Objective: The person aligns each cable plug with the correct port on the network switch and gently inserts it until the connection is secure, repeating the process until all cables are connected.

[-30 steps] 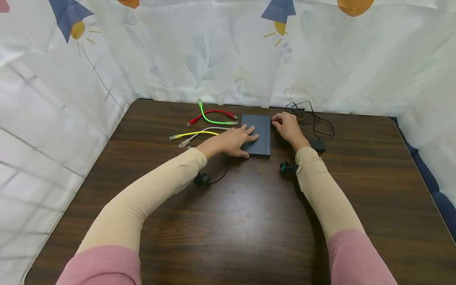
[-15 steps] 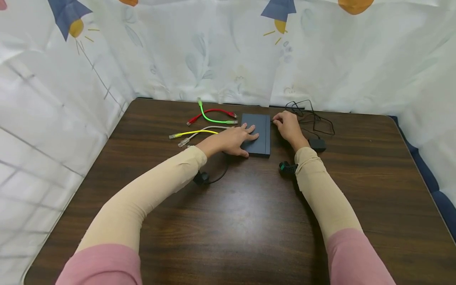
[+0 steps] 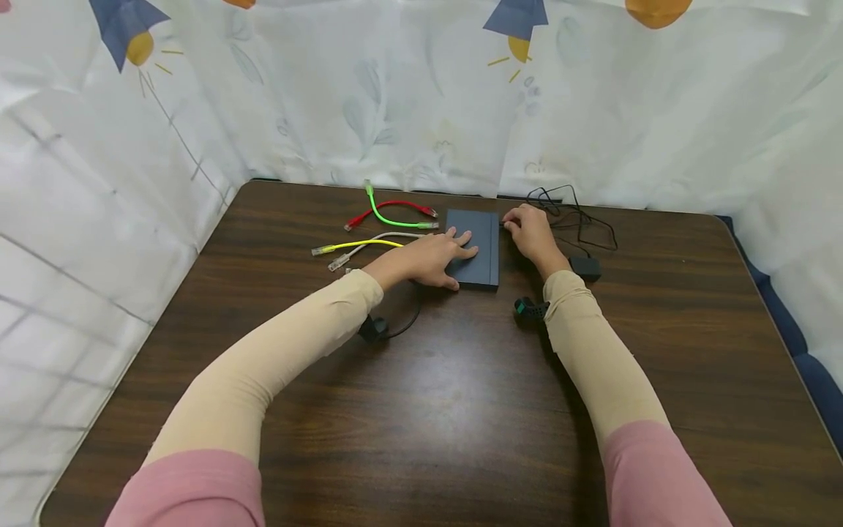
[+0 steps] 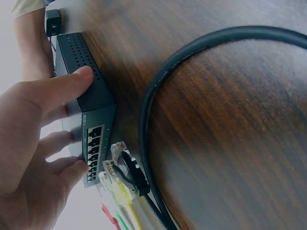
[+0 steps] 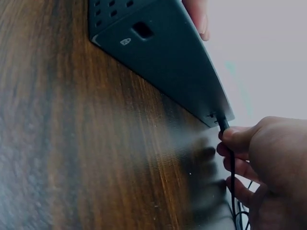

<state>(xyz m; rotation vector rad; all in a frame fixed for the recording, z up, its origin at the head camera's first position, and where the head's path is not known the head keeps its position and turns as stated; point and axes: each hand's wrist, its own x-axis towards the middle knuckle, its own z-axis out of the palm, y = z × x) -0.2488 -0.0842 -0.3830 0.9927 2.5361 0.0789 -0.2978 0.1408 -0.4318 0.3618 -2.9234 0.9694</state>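
Observation:
A dark blue-grey network switch [image 3: 485,252] lies flat on the table. My left hand [image 3: 436,260] spreads its fingers over the top, its thumb at the near edge. A row of Ethernet ports [image 4: 93,152] shows on the switch's left side in the left wrist view. At the opposite side, my right hand [image 3: 530,233] pinches a black power plug [image 5: 223,125] between thumb and finger. The plug's tip meets the side of the switch near its far corner in the right wrist view. Its thin cord [image 5: 233,177] trails down past my fingers.
Left of the switch lie network cables: green [image 3: 395,223], red [image 3: 358,220], yellow [image 3: 329,249] and grey [image 3: 344,260]. A black cable [image 4: 146,110] loops near my left wrist. Right of the switch are a black power adapter [image 3: 585,268] and its tangled cord [image 3: 581,219]. A curtain [image 3: 421,110] hangs behind.

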